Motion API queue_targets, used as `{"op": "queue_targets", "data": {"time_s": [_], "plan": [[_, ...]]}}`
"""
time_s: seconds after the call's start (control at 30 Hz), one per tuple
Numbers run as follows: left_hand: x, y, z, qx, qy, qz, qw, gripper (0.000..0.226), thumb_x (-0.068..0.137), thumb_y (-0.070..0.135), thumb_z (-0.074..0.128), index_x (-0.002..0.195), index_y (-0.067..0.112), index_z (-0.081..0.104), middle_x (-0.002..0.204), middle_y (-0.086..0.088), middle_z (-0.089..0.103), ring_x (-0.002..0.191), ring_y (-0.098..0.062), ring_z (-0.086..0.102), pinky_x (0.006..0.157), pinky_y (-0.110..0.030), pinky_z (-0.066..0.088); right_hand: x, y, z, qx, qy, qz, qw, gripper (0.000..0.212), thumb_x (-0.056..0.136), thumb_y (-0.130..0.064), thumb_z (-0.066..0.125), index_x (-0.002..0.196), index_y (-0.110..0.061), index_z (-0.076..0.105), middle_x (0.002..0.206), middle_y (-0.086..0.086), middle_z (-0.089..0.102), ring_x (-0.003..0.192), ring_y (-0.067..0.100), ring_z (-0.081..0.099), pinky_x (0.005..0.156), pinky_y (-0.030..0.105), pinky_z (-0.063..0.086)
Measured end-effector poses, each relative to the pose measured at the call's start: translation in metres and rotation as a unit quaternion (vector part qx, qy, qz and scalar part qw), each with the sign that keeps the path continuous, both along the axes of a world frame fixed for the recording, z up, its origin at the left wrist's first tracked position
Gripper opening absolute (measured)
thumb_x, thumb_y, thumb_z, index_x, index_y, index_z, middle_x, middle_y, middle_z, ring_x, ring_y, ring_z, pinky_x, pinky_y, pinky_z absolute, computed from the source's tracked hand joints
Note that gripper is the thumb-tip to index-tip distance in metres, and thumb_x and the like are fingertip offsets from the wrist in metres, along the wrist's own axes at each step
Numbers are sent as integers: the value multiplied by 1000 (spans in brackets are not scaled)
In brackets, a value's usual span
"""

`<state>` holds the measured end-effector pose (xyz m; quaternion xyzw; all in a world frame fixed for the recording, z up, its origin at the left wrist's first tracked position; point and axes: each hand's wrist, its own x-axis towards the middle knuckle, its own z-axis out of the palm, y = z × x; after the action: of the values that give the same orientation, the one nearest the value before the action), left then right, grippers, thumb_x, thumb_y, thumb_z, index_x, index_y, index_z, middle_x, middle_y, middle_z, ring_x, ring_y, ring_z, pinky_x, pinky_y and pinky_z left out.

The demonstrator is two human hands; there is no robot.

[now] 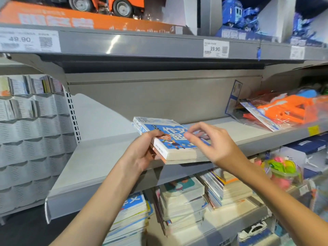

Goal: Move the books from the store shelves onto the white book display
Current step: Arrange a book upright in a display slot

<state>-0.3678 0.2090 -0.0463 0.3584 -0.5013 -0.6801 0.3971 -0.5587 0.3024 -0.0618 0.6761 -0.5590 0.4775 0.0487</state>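
Observation:
A small stack of books (pixel 170 139) with a blue-and-white cartoon cover on top lies at the front of the middle grey shelf (pixel 99 162). My left hand (pixel 142 151) grips the stack's left near corner, thumb on the cover and fingers underneath. My right hand (pixel 211 142) hovers over the right half of the top cover with fingers loosely spread and bent, holding nothing. More stacked books (pixel 181 197) fill the shelf below. At the far left hangs a white slatted display rack (pixel 30 132) with a few books in its upper pockets.
Bagged orange toys (pixel 284 109) lie on the right of the middle shelf. Boxed orange (pixel 99 8) and blue (pixel 245 16) toy vehicles sit on the top shelf, above price tags. Colourful plastic toys (pixel 282 171) crowd the lower right. The shelf's left half is bare.

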Motion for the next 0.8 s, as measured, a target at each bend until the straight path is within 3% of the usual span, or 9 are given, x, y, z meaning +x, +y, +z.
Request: {"op": "queue_targets", "data": {"time_s": [0.07,0.1,0.2,0.3,0.37,0.43,0.5,0.63,0.8], "plan": [[5,6,3,-21,5,7,1000,36,90,18,63,124,3,66,117,-17,73,106,-33,70,97,-49,56,-11,1,-9,16,-85,-34,996,55,77,-76,56,102,-27,64,98,-13,71,92,5,67,86,38,55],[8,10,4,-29,13,4,999,37,90,18,63,124,4,66,116,-16,74,111,-35,69,104,-53,50,-13,2,-12,32,-142,-28,989,59,73,-74,59,106,-26,64,102,-12,72,93,6,68,87,36,55],[20,28,8,-49,51,-14,997,31,95,21,60,123,8,67,116,-14,74,112,-36,69,104,-51,50,-6,12,-18,143,-340,106,923,64,71,-62,71,121,-23,61,109,-3,76,97,13,74,82,35,59],[32,47,5,-90,49,-14,995,35,98,25,58,129,9,63,119,-13,73,106,-33,72,91,-46,58,16,25,-28,166,-433,221,858,41,87,-35,68,122,-15,61,108,5,77,95,27,75,65,41,64],[47,58,-3,-128,27,14,991,34,97,21,57,127,6,63,117,-14,74,96,-29,75,77,-39,63,33,32,-41,132,-448,216,857,41,86,-30,68,123,-14,61,110,1,77,97,25,75,69,44,64],[68,69,-14,-159,-5,34,987,32,97,18,56,126,6,64,118,-16,73,98,-30,74,77,-38,63,51,38,-58,118,-432,204,871,43,84,-36,69,123,-21,62,113,-6,75,105,19,72,90,48,58],[91,79,-24,-176,-29,48,983,31,97,17,56,125,8,64,119,-15,73,100,-30,73,79,-36,62,71,44,-72,127,-425,219,869,40,86,-40,69,123,-26,63,117,-9,74,111,15,69,101,48,51],[140,89,-34,-166,-48,65,983,39,95,23,66,129,5,61,125,-17,70,111,-37,69,94,-46,57,116,47,-80,149,-438,249,851,41,83,-40,69,122,-29,62,116,-10,74,109,12,70,100,47,52],[217,101,-34,-157,-37,107,981,37,94,22,59,127,7,61,122,-13,72,108,-34,71,91,-45,60,188,43,-73,169,-408,274,854,39,84,-43,69,121,-32,62,118,-12,73,111,12,69,100,46,51]]}}
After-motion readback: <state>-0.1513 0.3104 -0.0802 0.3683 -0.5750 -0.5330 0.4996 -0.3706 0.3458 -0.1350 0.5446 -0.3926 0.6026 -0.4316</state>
